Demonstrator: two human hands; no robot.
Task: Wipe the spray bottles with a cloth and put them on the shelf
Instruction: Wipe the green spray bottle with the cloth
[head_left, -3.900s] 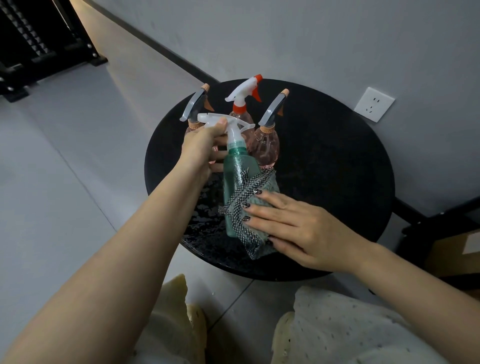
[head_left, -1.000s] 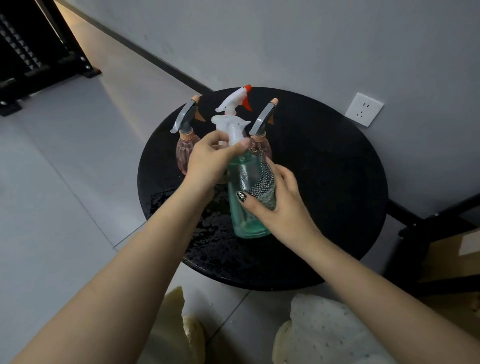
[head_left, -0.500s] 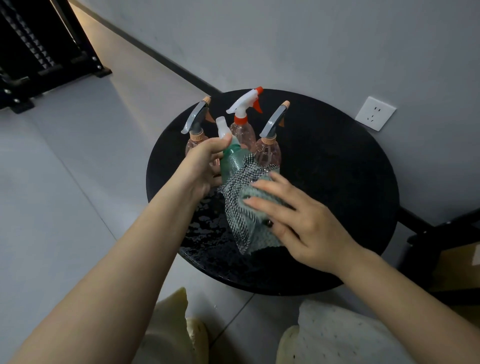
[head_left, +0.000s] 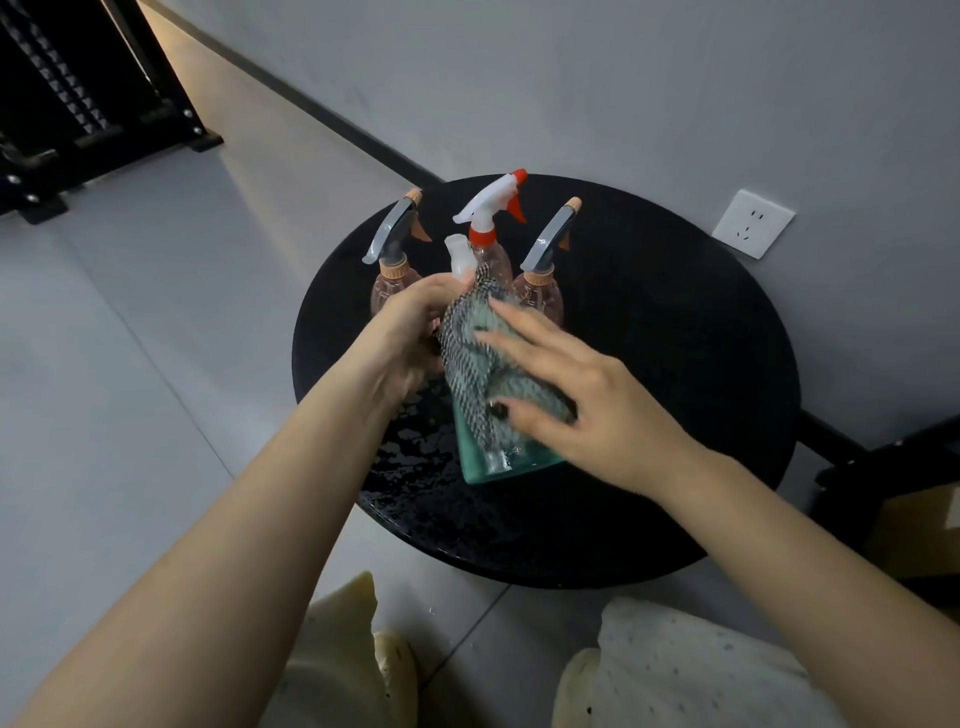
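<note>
- The green spray bottle (head_left: 493, 447) now leans with its base on the black round table (head_left: 675, 364); a second ago it stood upright there with the cloth round its far side.
- The left hand (head_left: 410, 332) grips the bottle at the neck, just under the white trigger head (head_left: 460, 254), with its fingers curled round it, as it did in the earlier views.
- The right hand (head_left: 582, 395) lies with fingers spread and nearly straight, pressing the checked cloth (head_left: 478, 358) flat against the bottle's upper body. Half a second ago the cloth hung lower over the body; it has since slid up toward the shoulder, and the bottom of the bottle shows bare.
- Judged from that, the wipe is mid-stroke and working over the body; the first bottle is not yet finished.
- Three more bottles stand upright behind it, untouched: a pink bottle with a grey trigger (head_left: 395, 270) on the left, a pink bottle with a white and red trigger (head_left: 491, 228) in the middle, and another grey-trigger bottle (head_left: 543, 275) on the right.
- The table surface looks wet near the tilted bottle, so its base may slip.
- A dark rack (head_left: 78, 104) stands at upper left; whether it is the shelf cannot be told. A wall socket (head_left: 752, 223) sits beyond the table.
</note>
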